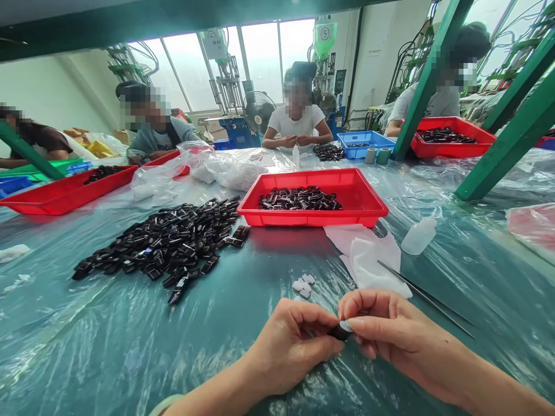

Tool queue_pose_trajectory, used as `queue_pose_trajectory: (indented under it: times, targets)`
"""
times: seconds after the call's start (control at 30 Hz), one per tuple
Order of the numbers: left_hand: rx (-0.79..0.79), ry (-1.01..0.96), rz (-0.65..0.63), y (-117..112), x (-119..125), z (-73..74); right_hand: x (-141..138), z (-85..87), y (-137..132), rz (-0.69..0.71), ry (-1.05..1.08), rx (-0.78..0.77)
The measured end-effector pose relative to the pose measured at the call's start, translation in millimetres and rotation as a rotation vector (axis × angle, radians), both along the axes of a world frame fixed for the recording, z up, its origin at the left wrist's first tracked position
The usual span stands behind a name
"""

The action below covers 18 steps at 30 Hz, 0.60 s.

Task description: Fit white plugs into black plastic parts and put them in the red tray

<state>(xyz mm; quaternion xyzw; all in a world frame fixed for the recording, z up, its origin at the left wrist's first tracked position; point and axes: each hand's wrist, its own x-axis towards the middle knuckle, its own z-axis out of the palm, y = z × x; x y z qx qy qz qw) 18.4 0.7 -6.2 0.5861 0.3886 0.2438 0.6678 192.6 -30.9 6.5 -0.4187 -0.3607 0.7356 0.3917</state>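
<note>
Low in the head view, my left hand (292,346) pinches a small glossy black part (339,333) between thumb and fingers. My right hand (390,326) meets it from the other side, its thumb and fingertips closed on a small pale piece (346,325) at the top of the part. Just beyond my fingers lie several small white pieces (304,285) on the plastic-covered table (143,352). A large heap of similar black parts (169,240) spreads to the left. More black parts sit in the red tray (312,218) straight ahead.
Right of the tray are folded white cloths (375,260), metal tweezers (427,299) and a white squeeze bottle (419,236). Co-workers sit across the table with a blue tray (364,138) and other red trays (455,130). Green frame posts (511,136) slant down at right.
</note>
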Motion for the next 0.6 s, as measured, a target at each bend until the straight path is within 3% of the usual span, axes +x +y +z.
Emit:
queue_pose_trajectory:
  times: [0.6]
  targets:
    - [0.278, 0.138, 0.02, -1.7, 0.2, 3.1, -6.1, -12.1, -0.3, -0.11, 0.148, -0.106]
